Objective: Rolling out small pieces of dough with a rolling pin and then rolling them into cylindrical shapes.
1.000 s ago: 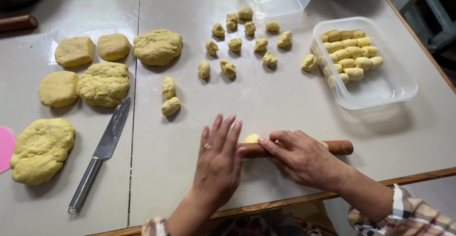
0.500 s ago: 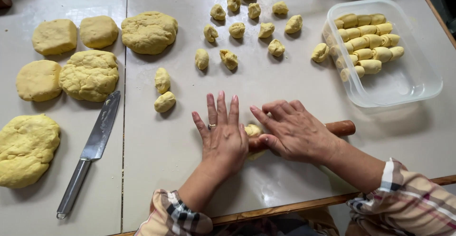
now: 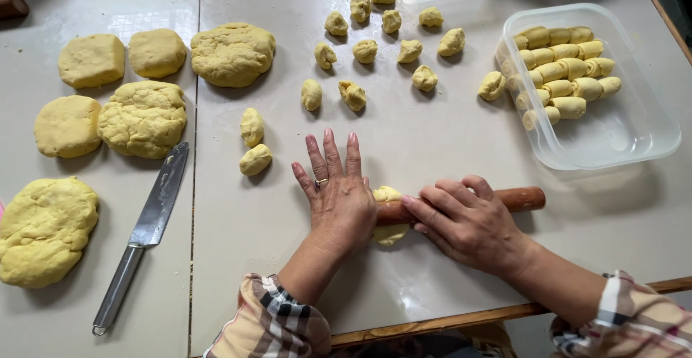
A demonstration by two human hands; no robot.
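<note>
Dough, one small flattened piece of pale yellow dough (image 3: 389, 214), sits on the white table (image 3: 447, 149) near the front edge, right under a brown wooden rolling pin (image 3: 515, 199) that lies across it. Both hands are on the pin: the left hand (image 3: 339, 196) is flat and spread wide, palm pressing down on the pin's left end, fingers straight out, a ring on one of them. The right hand (image 3: 465, 221) lies over the middle of the pin, fingers loosely curved on top rather than wrapped around it, so neither is really gripping anything.

Further up the table there's a scatter of small yellow dough balls (image 3: 365, 50), and two more little lumps (image 3: 254, 143) just left of the left hand. A clear plastic tub (image 3: 634, 131) on the right holds rows of shaped dough rolls (image 3: 566, 66). Off to the left are several big flat dough slabs (image 3: 144, 117) and a steel knife (image 3: 148, 225) lying between them and the hands. Sleeves are plaid.
</note>
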